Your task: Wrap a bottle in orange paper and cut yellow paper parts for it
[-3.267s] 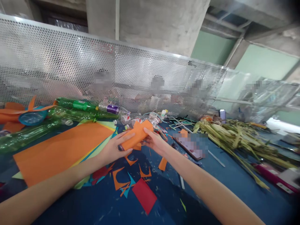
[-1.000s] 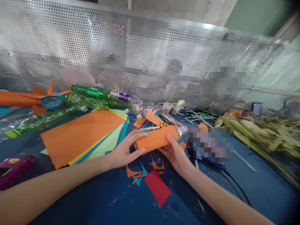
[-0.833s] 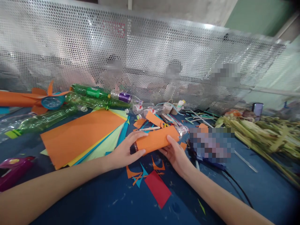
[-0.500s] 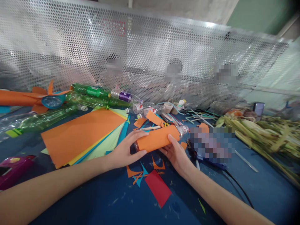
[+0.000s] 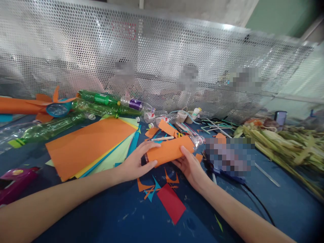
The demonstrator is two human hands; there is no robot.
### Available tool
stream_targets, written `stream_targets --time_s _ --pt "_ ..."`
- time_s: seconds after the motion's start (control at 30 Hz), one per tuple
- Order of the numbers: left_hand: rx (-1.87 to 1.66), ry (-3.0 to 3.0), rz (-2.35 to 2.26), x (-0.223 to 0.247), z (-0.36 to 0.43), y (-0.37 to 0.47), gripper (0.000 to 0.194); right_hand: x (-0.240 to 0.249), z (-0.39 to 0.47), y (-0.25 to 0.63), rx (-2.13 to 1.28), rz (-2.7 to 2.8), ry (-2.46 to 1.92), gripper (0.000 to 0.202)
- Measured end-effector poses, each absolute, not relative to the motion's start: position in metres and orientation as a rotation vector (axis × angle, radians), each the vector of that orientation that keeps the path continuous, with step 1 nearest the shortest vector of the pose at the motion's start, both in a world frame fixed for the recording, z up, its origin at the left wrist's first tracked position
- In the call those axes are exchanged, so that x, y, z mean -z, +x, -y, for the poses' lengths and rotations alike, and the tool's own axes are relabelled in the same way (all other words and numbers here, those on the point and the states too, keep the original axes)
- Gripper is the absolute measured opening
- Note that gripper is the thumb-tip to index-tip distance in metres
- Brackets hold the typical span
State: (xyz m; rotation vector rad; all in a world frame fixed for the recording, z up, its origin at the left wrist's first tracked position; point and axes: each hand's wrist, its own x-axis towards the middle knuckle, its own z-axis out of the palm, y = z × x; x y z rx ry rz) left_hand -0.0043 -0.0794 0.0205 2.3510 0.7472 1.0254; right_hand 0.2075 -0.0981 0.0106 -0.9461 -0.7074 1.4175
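In the head view, a perforated metal screen (image 5: 162,50) runs behind our blue bench (image 5: 113,216), with blurred people (image 5: 187,79) beyond it. A clear bottle (image 5: 197,141), sleeved in orange paper (image 5: 168,152), lies nearly level between our hands at the middle of the bench, its neck pointing right and slightly away from us; we cannot tell whether it touches the surface. Our left hand (image 5: 138,163) holds the base end, its fingers (image 5: 152,144) parted only by the bottle's width, thumb on the near side. Our right hand (image 5: 189,167) holds the part towards the neck, thumb pressed on the paper and the other fingers curled underneath, partly hidden. A white stick (image 5: 162,138) lies just beyond the bottle. On the near side we see orange scraps (image 5: 143,186), a blue scrap (image 5: 151,194) and a red sheet (image 5: 171,203). To the left are a fanned stack of coloured paper (image 5: 91,148), green bottles (image 5: 54,128) and a purple object (image 5: 19,182). To the right are a blue tool (image 5: 229,176) with a black cord (image 5: 260,202), and husks (image 5: 278,145).
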Motion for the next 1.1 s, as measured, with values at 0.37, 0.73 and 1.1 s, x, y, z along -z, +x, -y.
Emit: stream_targets --time_s 0.37,0.73,1.1 --pt "-1.073 2.369 -0.809 -0.0206 0.0813 -0.0044 0.035 -0.0092 0.0999 0.2069 -1.409 0.728 -0.947 0.034" --pt "-0.965 2.369 -0.691 -0.0177 0.0748 -0.0053 0.046 -0.0119 0.1032 0.2049 -1.390 0.779 -0.927 0.039" --pt "-0.977 2.298 -0.704 -0.0161 0.0739 -0.0050 0.041 -0.0115 0.1025 0.2049 -1.415 0.774 -0.914 0.043"
